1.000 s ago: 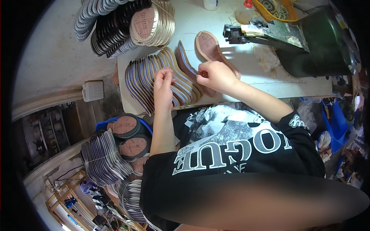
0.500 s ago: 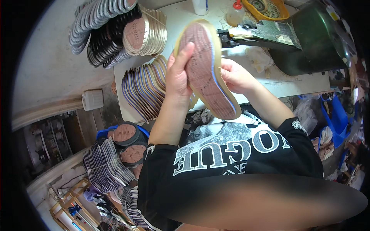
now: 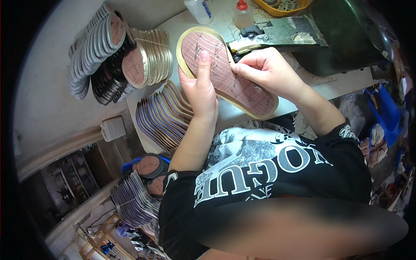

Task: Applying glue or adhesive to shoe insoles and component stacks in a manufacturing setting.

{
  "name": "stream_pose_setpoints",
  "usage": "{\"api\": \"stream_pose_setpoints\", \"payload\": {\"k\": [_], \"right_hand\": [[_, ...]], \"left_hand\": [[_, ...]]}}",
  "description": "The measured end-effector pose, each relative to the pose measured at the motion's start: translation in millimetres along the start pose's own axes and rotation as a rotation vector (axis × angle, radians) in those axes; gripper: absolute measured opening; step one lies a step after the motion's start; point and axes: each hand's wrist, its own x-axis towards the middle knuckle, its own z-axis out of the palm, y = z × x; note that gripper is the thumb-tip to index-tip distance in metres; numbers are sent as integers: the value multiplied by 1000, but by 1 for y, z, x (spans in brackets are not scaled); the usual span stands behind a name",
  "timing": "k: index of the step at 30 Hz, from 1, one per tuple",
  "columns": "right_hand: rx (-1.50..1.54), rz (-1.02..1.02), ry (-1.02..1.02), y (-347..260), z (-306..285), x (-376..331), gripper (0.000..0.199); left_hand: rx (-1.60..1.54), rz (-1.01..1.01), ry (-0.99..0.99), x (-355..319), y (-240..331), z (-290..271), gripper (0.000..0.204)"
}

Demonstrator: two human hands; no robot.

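Observation:
A shoe insole (image 3: 215, 65) is held up over the near part of the table, pinkish on its face with pale lines, dark handwriting and a tan rim. My left hand (image 3: 200, 93) grips its left side, thumb lying on the face and fingers hidden underneath. At the right edge, around the narrow middle, my right hand (image 3: 271, 71) pinches with thumb and fingertips. Whether a loose strip of the rim lies in that pinch is too small to see. Beside my left forearm stands a row of similar insoles (image 3: 162, 115) with tan and bluish edges.
Behind the insole is a green metal machine (image 3: 288, 32) beside a dark green bin (image 3: 346, 39). A red-capped bottle (image 3: 244, 18), white bottle (image 3: 198, 11) and yellow basket (image 3: 284, 6) line the back. Silver (image 3: 93, 56) and cream (image 3: 154, 52) bundles stand left; more stacks (image 3: 134, 199) sit lower left.
The insole has shifted left and tilted further, its lower end swinging right. My right hand has come up over its right edge and now pinches there. The view has also turned slightly.

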Motion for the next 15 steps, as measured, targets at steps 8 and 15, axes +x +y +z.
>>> {"api": "stream_pose_setpoints", "payload": {"k": [8,15], "right_hand": [[478,13,85,15,-12,-5,27],[780,302,-7,14,-18,-46,31]], "left_hand": [[145,-193,-37,47,-21,8,32],[106,-343,-83,63,-24,23,33]]}}
